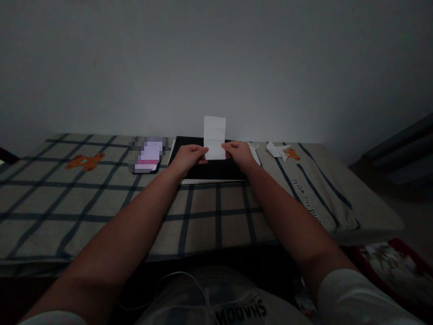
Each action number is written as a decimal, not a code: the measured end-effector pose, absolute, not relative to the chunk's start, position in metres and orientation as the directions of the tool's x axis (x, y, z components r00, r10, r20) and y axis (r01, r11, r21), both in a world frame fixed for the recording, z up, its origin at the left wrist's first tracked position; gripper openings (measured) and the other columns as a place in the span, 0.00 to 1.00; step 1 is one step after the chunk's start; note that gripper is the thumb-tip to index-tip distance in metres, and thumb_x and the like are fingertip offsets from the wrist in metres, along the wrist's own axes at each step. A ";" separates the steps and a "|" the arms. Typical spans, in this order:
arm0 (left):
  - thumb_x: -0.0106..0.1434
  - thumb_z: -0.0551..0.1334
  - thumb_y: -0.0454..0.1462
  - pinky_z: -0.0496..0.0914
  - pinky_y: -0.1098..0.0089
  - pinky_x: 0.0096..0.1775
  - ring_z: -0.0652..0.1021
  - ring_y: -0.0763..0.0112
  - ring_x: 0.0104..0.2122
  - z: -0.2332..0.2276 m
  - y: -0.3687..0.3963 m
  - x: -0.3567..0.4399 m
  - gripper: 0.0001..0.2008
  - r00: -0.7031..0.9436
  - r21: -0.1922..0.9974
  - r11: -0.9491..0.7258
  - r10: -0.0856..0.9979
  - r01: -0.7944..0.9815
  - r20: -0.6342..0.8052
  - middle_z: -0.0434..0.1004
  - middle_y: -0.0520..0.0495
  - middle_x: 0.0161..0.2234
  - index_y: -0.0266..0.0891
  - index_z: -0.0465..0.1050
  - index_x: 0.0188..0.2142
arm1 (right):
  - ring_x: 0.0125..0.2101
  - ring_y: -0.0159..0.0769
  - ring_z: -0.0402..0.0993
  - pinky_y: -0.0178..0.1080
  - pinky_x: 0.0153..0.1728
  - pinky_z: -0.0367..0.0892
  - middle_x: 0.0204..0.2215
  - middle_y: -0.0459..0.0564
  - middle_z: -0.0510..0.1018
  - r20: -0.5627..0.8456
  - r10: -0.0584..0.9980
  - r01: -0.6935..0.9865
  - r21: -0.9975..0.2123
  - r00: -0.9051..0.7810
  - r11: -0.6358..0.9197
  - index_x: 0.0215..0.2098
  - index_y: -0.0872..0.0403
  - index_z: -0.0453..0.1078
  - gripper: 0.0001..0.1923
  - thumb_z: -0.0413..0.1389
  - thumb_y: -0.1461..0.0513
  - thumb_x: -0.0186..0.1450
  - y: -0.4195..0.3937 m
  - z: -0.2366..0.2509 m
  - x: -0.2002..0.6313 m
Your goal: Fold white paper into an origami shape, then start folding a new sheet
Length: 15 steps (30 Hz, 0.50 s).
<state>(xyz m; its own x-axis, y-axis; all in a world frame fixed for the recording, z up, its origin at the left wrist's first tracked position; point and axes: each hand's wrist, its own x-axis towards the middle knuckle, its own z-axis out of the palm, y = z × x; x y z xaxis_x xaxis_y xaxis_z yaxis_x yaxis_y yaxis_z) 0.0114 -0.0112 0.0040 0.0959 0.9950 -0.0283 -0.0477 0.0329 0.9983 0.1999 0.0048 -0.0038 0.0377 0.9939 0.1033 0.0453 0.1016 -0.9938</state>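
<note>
dim grey wall fills the top half of the frame, and below it a checked blanket [84,198] with dark lines and small orange bears runs across the middle. both my arms reach forward from the bottom edge toward the centre.

my left hand [188,158] and my right hand [239,154] meet at the centre of the frame, each pinching a lower corner of a white paper [214,137]. the paper stands upright between them, its top edge rising against the wall, with faint crease lines across it. the fingers of both hands are curled in and closed on the sheet, thumbs toward me.

under my hands lies a black book [216,170], flat on the blanket, with a pale edge showing along its near side. just left of it, at centre left, is a phone [149,155] with a lit, blurred screen. to the right of my right hand, at centre right, small folded paper bits [274,149] lie on the blanket near an orange bear. printed lettering runs along the blanket further right. a thin white cord [176,276] loops over my lap at the bottom.
</note>
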 end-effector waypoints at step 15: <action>0.57 0.69 0.30 0.77 0.70 0.38 0.77 0.76 0.26 0.003 -0.009 0.009 0.03 0.145 0.996 0.090 0.985 0.025 -0.093 0.79 0.47 0.28 0.35 0.76 0.29 | 0.21 0.27 0.70 0.34 0.28 0.70 0.19 0.44 0.75 0.064 0.995 0.010 -0.998 0.081 0.064 0.27 0.56 0.73 0.06 0.61 0.64 0.62 0.003 -0.002 0.200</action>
